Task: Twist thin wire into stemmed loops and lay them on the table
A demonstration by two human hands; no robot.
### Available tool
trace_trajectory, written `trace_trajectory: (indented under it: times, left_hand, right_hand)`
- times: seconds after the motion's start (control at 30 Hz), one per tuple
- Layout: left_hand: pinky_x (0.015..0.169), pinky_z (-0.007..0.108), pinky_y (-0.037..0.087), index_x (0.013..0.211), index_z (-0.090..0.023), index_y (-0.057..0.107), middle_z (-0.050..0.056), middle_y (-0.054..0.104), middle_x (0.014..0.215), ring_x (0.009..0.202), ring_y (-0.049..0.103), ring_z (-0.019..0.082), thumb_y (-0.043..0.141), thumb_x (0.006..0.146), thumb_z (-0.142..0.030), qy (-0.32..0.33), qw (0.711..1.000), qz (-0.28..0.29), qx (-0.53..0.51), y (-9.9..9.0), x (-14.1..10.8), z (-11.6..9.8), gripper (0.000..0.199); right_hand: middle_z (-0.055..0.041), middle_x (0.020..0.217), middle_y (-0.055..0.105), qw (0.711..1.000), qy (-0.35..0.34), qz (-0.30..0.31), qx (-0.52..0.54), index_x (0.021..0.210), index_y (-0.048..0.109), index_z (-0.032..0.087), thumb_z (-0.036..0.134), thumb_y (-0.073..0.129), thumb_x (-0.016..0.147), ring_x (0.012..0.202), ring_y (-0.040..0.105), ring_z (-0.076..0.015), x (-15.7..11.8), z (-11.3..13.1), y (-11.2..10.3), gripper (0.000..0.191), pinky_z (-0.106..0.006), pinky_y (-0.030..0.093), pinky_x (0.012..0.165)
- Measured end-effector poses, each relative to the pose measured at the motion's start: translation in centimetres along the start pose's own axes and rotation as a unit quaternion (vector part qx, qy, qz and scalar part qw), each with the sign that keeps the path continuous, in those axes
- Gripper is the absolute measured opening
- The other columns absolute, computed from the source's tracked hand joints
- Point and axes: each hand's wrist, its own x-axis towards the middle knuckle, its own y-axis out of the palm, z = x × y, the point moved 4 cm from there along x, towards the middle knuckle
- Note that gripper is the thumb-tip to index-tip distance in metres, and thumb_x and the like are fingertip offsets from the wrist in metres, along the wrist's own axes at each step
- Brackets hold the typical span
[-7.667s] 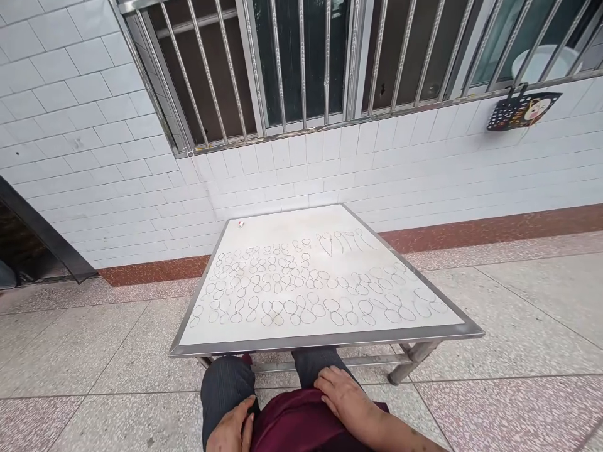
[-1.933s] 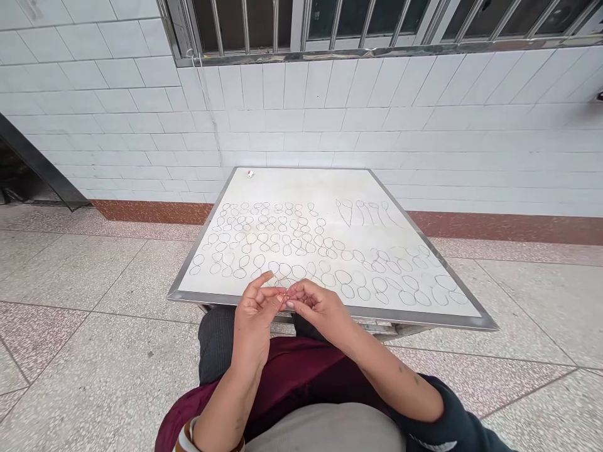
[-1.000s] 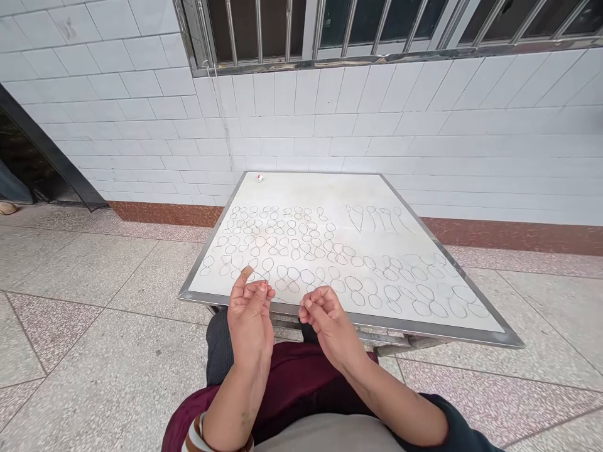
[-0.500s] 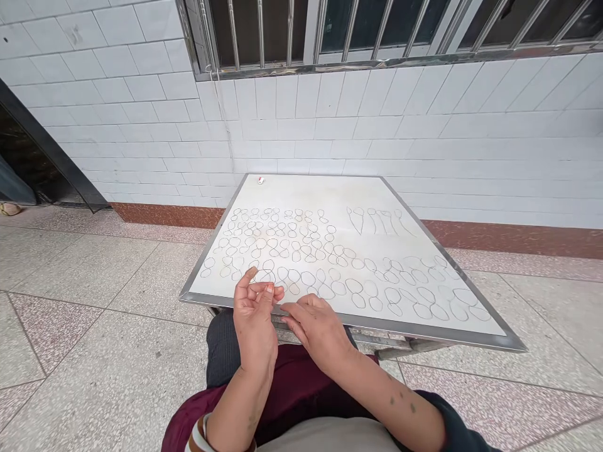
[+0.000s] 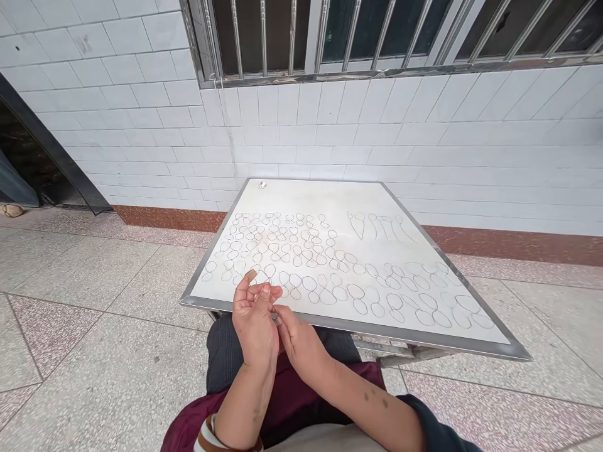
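My left hand (image 5: 257, 314) is held palm up over the board's near edge, thumb and forefinger pinched on what looks like a thin dark wire. Most of that wire is hidden by the fingers. Beside it, touching its lower fingers, my right hand (image 5: 299, 339) pinches thumb and forefinger together, seemingly on the same wire. Beyond both hands, many thin figure-eight wire loops (image 5: 360, 300) lie in rows across the white board (image 5: 311, 193). At the board's right, several unclosed wires (image 5: 372, 220) with small loops at one end lie side by side.
The board has a grey metal rim (image 5: 400, 333) and rests on a metal frame (image 5: 409, 355). A small red-and-white object (image 5: 262, 184) sits at its far left corner. Behind stands a white tiled wall (image 5: 292, 135) with a barred window (image 5: 348, 31). Speckled floor (image 5: 132, 364) surrounds the board.
My right hand has moved left and up against the left hand, and its fingertips have closed into a pinch. The left hand stays nearly in place. The view has shifted slightly.
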Motion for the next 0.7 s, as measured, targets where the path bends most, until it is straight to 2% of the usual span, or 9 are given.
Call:
trace_trajectory:
  times: [0.13,0.23,0.43,0.53,0.63,0.7]
  left_hand:
    - [0.085,0.034,0.052,0.113,-0.022,0.061,-0.004,0.059,0.078,0.073,0.066,0.012,0.076,0.073,-0.022,0.011,1.0,-0.007,0.0,-0.2,0.3,-0.3,0.043]
    - [0.085,0.034,0.052,0.112,-0.021,0.061,-0.005,0.058,0.076,0.071,0.065,0.011,0.076,0.072,-0.02,0.021,1.0,-0.012,-0.003,-0.3,0.3,-0.8,0.043]
    - [0.083,0.033,0.052,0.11,-0.019,0.062,-0.004,0.058,0.078,0.069,0.065,0.01,0.075,0.072,-0.02,0.017,1.0,-0.018,0.005,-0.5,0.3,-1.1,0.041]
    - [0.08,0.031,0.052,0.112,-0.019,0.062,-0.005,0.057,0.077,0.069,0.064,0.01,0.076,0.073,-0.022,0.024,1.0,-0.006,0.01,-0.9,0.7,-1.3,0.042]
    - [0.077,0.029,0.052,0.116,-0.02,0.061,-0.004,0.059,0.076,0.068,0.064,0.01,0.075,0.075,-0.024,0.045,0.998,0.008,0.04,-1.3,0.9,-2.0,0.044]
    - [0.073,0.029,0.053,0.12,-0.021,0.059,-0.003,0.061,0.077,0.069,0.065,0.011,0.074,0.076,-0.025,0.052,0.996,0.022,0.064,-1.3,0.7,-2.4,0.046]
  right_hand:
    - [-0.0057,0.083,0.07,0.997,-0.006,0.014,0.076,0.118,0.05,0.022,0.028,0.026,0.101,0.069,0.068,-0.0195,-0.6,-0.1,0.7,0.03,-0.03,0.049,0.063]
    - [-0.002,0.076,0.069,0.993,-0.01,0.038,0.11,0.116,0.052,0.025,0.025,0.028,0.1,0.065,0.067,-0.0178,-0.7,0.2,0.9,0.029,-0.028,0.05,0.061]
    - [0.0002,0.066,0.066,0.992,-0.012,0.036,0.117,0.113,0.054,0.025,0.025,0.028,0.1,0.064,0.067,-0.0185,-1.1,0.6,1.5,0.029,-0.03,0.051,0.063]
    - [-0.0001,0.069,0.068,0.986,-0.022,0.077,0.148,0.116,0.053,0.025,0.029,0.025,0.102,0.061,0.067,-0.0165,-2.1,-0.1,2.0,0.032,-0.029,0.052,0.062]
    - [-0.0011,0.077,0.069,0.986,-0.022,0.105,0.13,0.123,0.053,0.024,0.033,0.025,0.102,0.063,0.066,-0.016,-2.9,-1.5,1.2,0.036,-0.031,0.053,0.066]
    - [-0.0032,0.084,0.068,0.993,-0.006,0.065,0.101,0.121,0.057,0.024,0.036,0.031,0.101,0.071,0.065,-0.0177,-2.7,-2.3,-0.4,0.035,-0.034,0.053,0.073]
